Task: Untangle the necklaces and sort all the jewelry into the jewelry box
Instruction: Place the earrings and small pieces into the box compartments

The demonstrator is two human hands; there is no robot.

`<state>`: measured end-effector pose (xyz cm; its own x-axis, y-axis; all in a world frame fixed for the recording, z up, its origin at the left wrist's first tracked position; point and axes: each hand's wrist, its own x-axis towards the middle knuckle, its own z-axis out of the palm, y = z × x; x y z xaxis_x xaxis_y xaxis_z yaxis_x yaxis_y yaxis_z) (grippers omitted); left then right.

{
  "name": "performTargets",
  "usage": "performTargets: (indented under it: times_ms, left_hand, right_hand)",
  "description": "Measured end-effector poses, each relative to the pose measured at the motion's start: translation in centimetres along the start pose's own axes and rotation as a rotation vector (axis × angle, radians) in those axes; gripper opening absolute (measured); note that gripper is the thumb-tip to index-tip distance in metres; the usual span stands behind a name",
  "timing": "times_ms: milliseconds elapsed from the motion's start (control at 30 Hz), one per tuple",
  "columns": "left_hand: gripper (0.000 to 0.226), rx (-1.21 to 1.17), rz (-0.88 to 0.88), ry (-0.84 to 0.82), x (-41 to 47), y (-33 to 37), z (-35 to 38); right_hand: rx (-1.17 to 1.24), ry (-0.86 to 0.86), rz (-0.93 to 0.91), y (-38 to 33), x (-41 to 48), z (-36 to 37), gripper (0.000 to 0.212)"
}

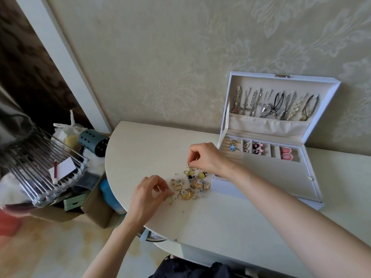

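Observation:
A white jewelry box (267,177) stands open against the wall, with several necklaces (271,106) hung in its raised lid and earrings in its front compartments. A small pile of loose jewelry (190,185), gold hoops and yellow pieces, lies on the table left of the box. Just above the pile, my right hand (204,157) pinches a small silver piece (188,165). My left hand (148,193) hovers at the pile's left edge with curled fingers, and its fingertips touch a small piece (170,200); whether they hold it is unclear.
The cream table (230,223) has a rounded left edge. Beyond that edge are a cardboard box (96,209), a metal rack (40,169), a dark blue holder (94,142) and a blue item (108,193). A patterned wall rises behind.

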<state>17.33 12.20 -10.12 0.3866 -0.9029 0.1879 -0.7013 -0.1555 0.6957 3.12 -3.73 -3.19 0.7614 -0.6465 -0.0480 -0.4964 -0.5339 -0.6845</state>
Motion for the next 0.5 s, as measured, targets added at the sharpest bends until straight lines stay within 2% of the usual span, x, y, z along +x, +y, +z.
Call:
performTargets:
  times_ms: [133,267,500]
  left_hand:
    - [0.047,0.201,0.107,-0.092,-0.4,-1.4,0.4]
    - [0.047,0.222,0.152,-0.031,-0.3,-1.2,0.6]
    - [0.026,-0.141,0.185,-0.008,3.4,6.3,2.3]
  right_hand:
    - [0.018,-0.036,0.009,0.1,-0.3,-0.1,0.025]
    - [0.055,-0.041,0.033,-0.1,-0.6,-0.4,0.027]
    - [0.136,0.139,0.098,1.2,-1.4,-4.6,0.027]
